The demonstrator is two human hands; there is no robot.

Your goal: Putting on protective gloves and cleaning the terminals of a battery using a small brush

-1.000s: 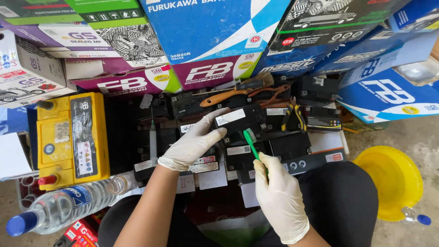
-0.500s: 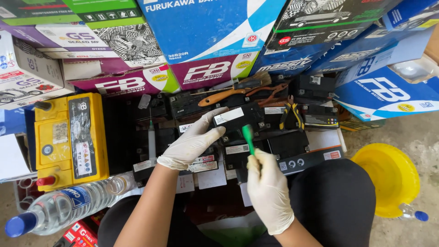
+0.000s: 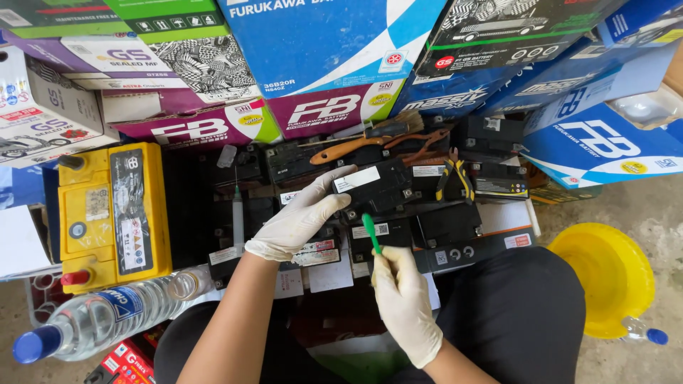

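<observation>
Our gloved right hand point(image 3: 404, 302) clamped on a slim green plastic tool point(image 3: 371, 232), long axis upright, tip pointing away towards the small black battery point(image 3: 376, 186), our gloved left hand point(image 3: 299, 220) gripping it

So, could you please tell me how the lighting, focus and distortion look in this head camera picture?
In the head view, the light is even daylight with soft shadows; the gloved left hand on the small black battery and the right hand holding the green tool are sharp; straight box edges bow near the frame borders, a wide-lens effect; the water bottle shows slight glare.
</observation>
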